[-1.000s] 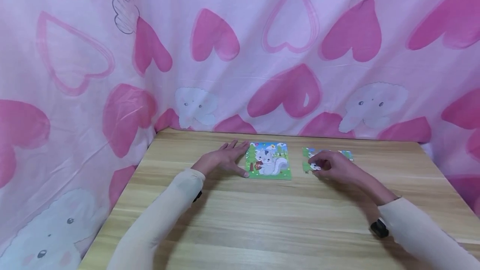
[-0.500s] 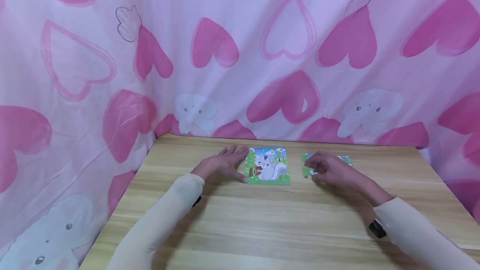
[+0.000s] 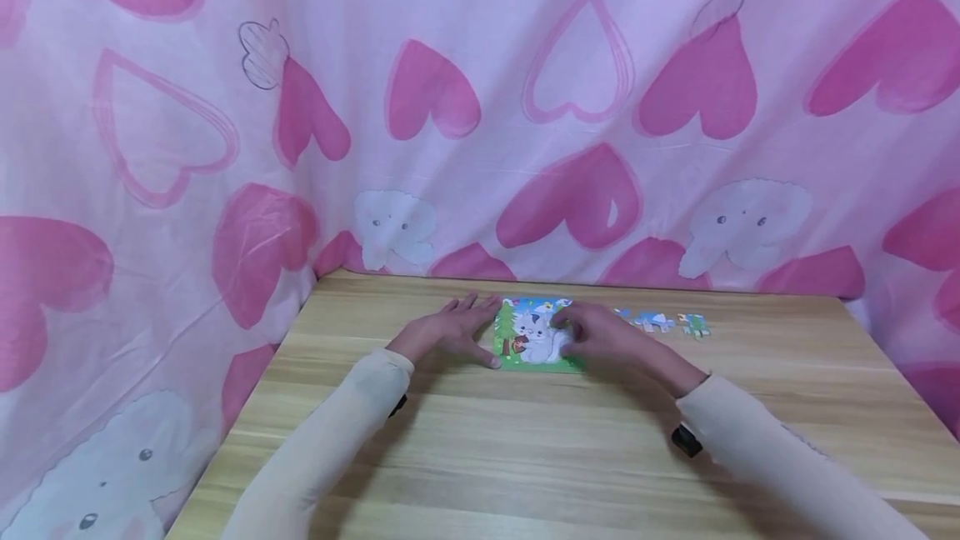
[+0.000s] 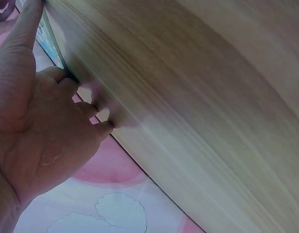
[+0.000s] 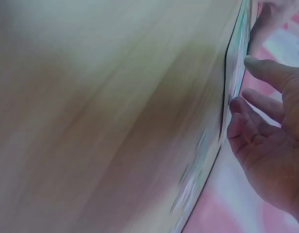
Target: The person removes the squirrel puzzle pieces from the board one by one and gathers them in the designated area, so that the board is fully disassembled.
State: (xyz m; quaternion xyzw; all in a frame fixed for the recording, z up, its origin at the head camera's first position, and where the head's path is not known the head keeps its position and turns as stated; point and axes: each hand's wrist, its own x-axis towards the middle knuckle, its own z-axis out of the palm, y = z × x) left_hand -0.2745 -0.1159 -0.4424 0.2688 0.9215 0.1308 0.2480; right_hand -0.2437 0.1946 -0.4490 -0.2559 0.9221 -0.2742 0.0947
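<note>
A square picture board (image 3: 525, 348) with a grey-white squirrel on a green and blue ground lies flat near the far side of the table. My left hand (image 3: 450, 330) rests at its left edge, thumb near the lower corner and spread fingers toward the upper one. At the board's right side my right hand (image 3: 600, 336) reaches over, hiding that edge in the head view. The right wrist view shows its thumb (image 5: 266, 69) apart from the bent fingers (image 5: 244, 131), fingertips right at the board; no piece shows between them.
To the right of the board lie several loose jigsaw pieces, among them a blue-and-white piece (image 3: 655, 322) and a green piece (image 3: 694, 325). The wooden table (image 3: 480, 448) ends at a pink heart-print curtain (image 3: 442, 215) behind and at the left.
My right hand has moved left from the loose jigsaw pieces to the board's right side, uncovering some pieces. The left hand stays at the board's left edge. The head view has tilted slightly upward.
</note>
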